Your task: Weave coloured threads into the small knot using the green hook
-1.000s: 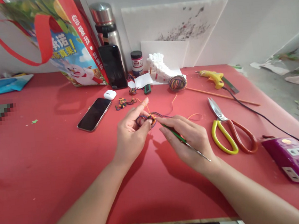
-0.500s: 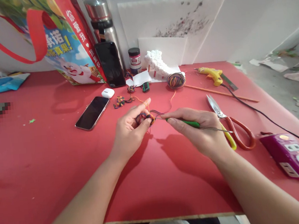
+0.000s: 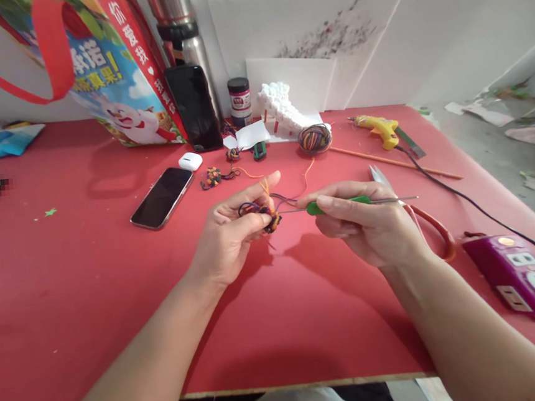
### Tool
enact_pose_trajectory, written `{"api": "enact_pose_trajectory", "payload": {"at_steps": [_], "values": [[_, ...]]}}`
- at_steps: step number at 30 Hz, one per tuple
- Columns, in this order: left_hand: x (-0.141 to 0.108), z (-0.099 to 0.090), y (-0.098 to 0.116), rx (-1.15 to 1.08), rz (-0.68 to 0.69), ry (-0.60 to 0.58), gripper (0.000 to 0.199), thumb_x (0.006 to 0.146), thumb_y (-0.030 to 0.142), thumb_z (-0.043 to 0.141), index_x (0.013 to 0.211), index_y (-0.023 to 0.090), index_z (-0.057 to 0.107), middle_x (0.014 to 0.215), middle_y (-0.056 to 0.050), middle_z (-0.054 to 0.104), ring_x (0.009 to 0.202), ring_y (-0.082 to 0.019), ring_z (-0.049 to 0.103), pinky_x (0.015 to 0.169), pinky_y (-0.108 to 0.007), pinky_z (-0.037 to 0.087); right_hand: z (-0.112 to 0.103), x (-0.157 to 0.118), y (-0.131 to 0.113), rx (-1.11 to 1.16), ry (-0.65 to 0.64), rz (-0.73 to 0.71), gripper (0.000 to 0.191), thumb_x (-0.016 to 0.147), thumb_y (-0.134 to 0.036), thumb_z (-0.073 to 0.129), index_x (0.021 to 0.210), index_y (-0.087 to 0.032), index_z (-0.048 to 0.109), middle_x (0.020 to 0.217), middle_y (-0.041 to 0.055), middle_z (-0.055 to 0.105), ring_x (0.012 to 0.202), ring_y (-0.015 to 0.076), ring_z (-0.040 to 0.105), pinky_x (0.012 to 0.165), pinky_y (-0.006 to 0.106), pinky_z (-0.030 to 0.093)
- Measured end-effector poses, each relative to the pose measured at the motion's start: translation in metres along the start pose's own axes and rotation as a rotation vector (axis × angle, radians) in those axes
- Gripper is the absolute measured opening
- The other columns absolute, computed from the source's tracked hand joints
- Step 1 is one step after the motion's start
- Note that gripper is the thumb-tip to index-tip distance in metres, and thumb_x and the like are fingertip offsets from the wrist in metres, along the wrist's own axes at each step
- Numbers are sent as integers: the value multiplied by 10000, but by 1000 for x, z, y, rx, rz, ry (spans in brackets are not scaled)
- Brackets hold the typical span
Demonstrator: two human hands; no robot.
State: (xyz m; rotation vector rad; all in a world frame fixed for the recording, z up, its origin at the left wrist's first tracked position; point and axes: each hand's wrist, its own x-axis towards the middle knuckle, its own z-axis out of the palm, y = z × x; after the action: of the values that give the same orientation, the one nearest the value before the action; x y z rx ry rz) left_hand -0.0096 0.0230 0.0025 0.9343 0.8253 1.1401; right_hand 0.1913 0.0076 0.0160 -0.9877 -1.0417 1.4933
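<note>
Between thumb and fingers, my left hand [image 3: 228, 238] pinches a small multicoloured crochet piece [image 3: 273, 220], with orange yarn looped over the raised index finger. My right hand [image 3: 360, 220] is closed round the green handle of a crochet hook [image 3: 343, 204]. The hook's thin metal shaft points left and its tip meets the crochet piece; the exact spot of the tip is hard to make out. A strand runs from the work toward a ball of variegated yarn [image 3: 314, 139] behind the hands. Another small crocheted piece [image 3: 213, 178] lies beyond my left hand.
Scissors [image 3: 431, 227] lie partly behind my right hand. A yellow glue gun [image 3: 378, 128], its black cord and a purple power socket [image 3: 520, 275] are to the right. A phone [image 3: 163, 198] and white earbud case [image 3: 190, 161] lie left; a bag [image 3: 121, 82] and steel flask [image 3: 183, 45] stand behind.
My right hand has shifted slightly right, and the hook now lies nearly level, with more of its shaft showing. My left hand has turned a little. The camera view has shifted slightly.
</note>
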Motion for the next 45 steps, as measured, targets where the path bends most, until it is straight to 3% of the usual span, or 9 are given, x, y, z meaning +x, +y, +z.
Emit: {"api": "enact_pose_trajectory", "payload": {"at_steps": [5, 8, 15, 23, 26, 30, 40, 45], "values": [[-2, 3, 6, -70, -71, 14, 380, 625, 147, 794, 977, 250, 894, 774, 4, 611, 591, -68, 313, 502, -251, 170, -2, 2, 5, 77, -65, 27, 187, 783, -357, 879, 794, -173, 849, 517, -72, 398, 477, 55, 234, 487, 268, 159], [-3, 1, 6, -113, -99, -4, 393, 622, 140, 801, 985, 256, 895, 786, 7, 618, 579, -53, 291, 495, -237, 136, -3, 3, 8, 148, -122, 59, 179, 799, -347, 861, 805, -168, 853, 532, -76, 387, 469, 46, 219, 484, 257, 161], [-6, 3, 0, -94, -41, -88, 379, 705, 165, 879, 1063, 290, 896, 812, 1, 638, 688, -98, 506, 621, -255, 407, -5, 5, 14, 245, -227, 98, 146, 846, -321, 814, 853, -182, 859, 550, -93, 361, 450, 38, 173, 472, 243, 179], [-7, 0, -10, 52, 153, 21, 476, 807, 214, 910, 1250, 376, 844, 902, 8, 674, 796, -115, 616, 739, -257, 508, 9, 2, 24, 314, -106, 28, 178, 862, -343, 825, 945, -190, 861, 599, -72, 452, 461, 34, 227, 512, 255, 238], [-7, -2, -11, 41, 200, -15, 439, 842, 230, 878, 1260, 363, 843, 939, -3, 691, 814, -109, 603, 759, -242, 511, 13, 0, 26, 305, -88, 47, 185, 866, -344, 823, 957, -188, 861, 613, -63, 472, 477, 42, 252, 532, 270, 256], [-7, -2, -10, 17, 154, -57, 441, 838, 251, 882, 1266, 352, 842, 1010, -13, 715, 860, -108, 610, 827, -241, 523, 13, 0, 25, 275, -97, 46, 200, 852, -352, 836, 952, -181, 865, 612, -56, 481, 480, 46, 269, 540, 284, 229], [-3, 2, -4, -158, -59, -28, 506, 692, 265, 1009, 1175, 295, 862, 854, 27, 712, 828, -84, 669, 799, -190, 520, 14, 3, 24, 280, -63, 19, 187, 808, -351, 889, 923, -204, 882, 598, -42, 514, 508, 56, 327, 540, 279, 204], [-3, 5, -6, -198, -74, -28, 497, 686, 168, 995, 1153, 265, 853, 850, 46, 716, 847, -76, 690, 836, -173, 543, 15, 3, 27, 282, -65, 7, 176, 790, -342, 912, 893, -204, 879, 597, -33, 528, 531, 67, 352, 534, 270, 213]]}}
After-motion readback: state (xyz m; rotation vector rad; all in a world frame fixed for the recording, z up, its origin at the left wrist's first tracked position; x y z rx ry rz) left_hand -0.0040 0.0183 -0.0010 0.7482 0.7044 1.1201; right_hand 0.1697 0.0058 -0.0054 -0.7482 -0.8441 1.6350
